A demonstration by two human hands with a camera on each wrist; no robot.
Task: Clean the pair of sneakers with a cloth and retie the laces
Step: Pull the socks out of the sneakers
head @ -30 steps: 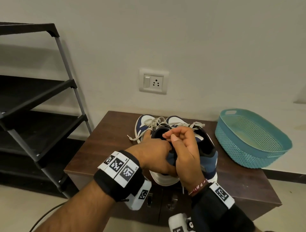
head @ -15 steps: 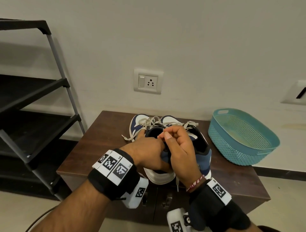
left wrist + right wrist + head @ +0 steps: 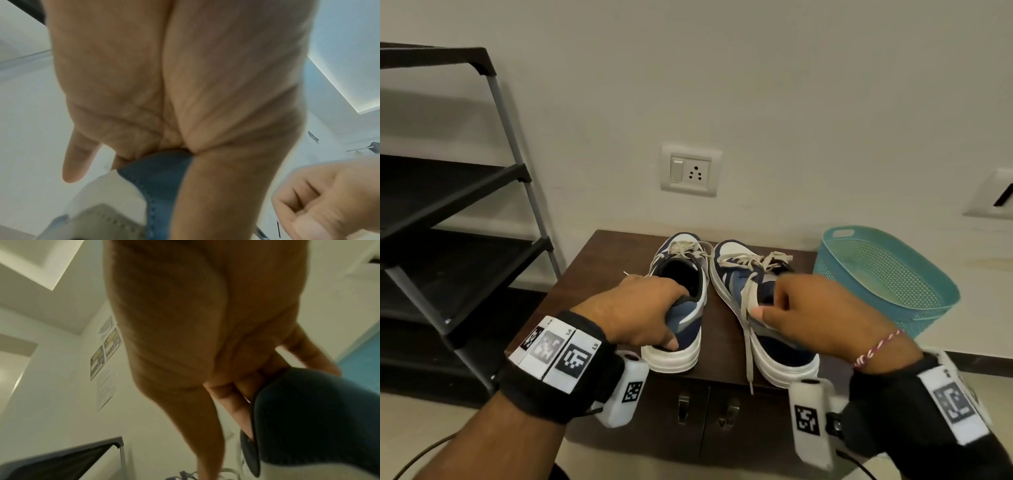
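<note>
Two navy-and-white sneakers stand side by side on a dark wooden cabinet (image 3: 599,270), toes toward the wall. My left hand (image 3: 650,308) grips the heel of the left sneaker (image 3: 690,317), fingers inside the opening and thumb low on its side; the left wrist view shows blue heel fabric (image 3: 156,175) under the palm. My right hand (image 3: 801,308) grips the collar of the right sneaker (image 3: 732,277), whose dark heel (image 3: 308,410) fills the right wrist view. A loose beige lace (image 3: 748,329) from the right sneaker hangs over the cabinet's front edge. No cloth is in view.
A teal plastic basket (image 3: 887,274) sits at the cabinet's right end, close to my right hand. A black shelf rack (image 3: 448,205) stands to the left. A wall socket (image 3: 691,170) is behind the sneakers. The cabinet doors have metal handles (image 3: 683,407).
My hands were together over the sneakers' heels. They have moved apart, and each now holds one sneaker, the two standing with a gap between them.
</note>
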